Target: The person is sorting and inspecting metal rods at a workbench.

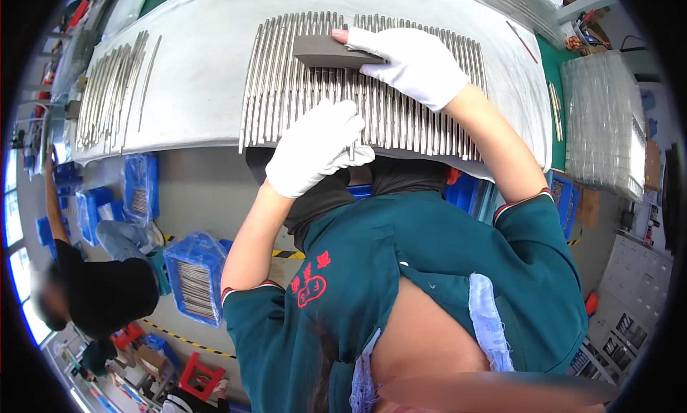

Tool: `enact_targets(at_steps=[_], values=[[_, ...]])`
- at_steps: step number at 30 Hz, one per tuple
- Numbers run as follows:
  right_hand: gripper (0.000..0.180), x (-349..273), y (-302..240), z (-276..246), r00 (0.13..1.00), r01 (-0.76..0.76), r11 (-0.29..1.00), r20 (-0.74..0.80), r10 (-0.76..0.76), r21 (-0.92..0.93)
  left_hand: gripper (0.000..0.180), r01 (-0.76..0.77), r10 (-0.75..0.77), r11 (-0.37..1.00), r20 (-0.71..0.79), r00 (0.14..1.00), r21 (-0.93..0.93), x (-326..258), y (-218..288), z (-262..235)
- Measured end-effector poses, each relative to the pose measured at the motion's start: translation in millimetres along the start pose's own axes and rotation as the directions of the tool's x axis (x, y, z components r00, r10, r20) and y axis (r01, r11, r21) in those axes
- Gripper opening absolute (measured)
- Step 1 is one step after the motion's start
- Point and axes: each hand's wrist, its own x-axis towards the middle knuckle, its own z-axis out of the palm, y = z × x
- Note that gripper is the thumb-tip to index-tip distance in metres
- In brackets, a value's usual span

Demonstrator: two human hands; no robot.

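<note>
A long row of slim metal rods (280, 91) lies side by side on the white-covered table in front of me. My right hand (415, 64), in a white glove, grips a dark grey-brown rectangular block (325, 53) by its right end. The block rests on or just above the upper part of the rods. My left hand (315, 149), also gloved in white, is closed around the near end of one metal rod (351, 153) at the middle of the row. The rest of that rod runs up toward the block, which hides part of it.
More metal rods (111, 91) lie at the left on the white cloth (200, 76). Clear plastic-wrapped trays (605, 119) stand at the right. A blue crate of rods (195, 280) is on the floor at left, near another person in black (107, 291).
</note>
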Motion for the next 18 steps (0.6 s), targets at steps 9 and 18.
enact_targets(at_steps=[9, 18], values=[[0.057, -21.0, 11.5, -17.2, 0.999, 0.005, 0.994, 0.037, -0.001, -0.107, 0.050, -0.006, 0.006, 1.000, -0.020, 1.000, -0.024, 1.6, 0.6, 1.7], [0.057, -36.6, 9.6, -53.6, 0.929, -0.165, 0.956, 0.288, 0.233, -0.242, 0.043, 0.007, -0.007, 1.000, 0.026, 1.000, 0.000, 5.8, 5.9, -7.4]])
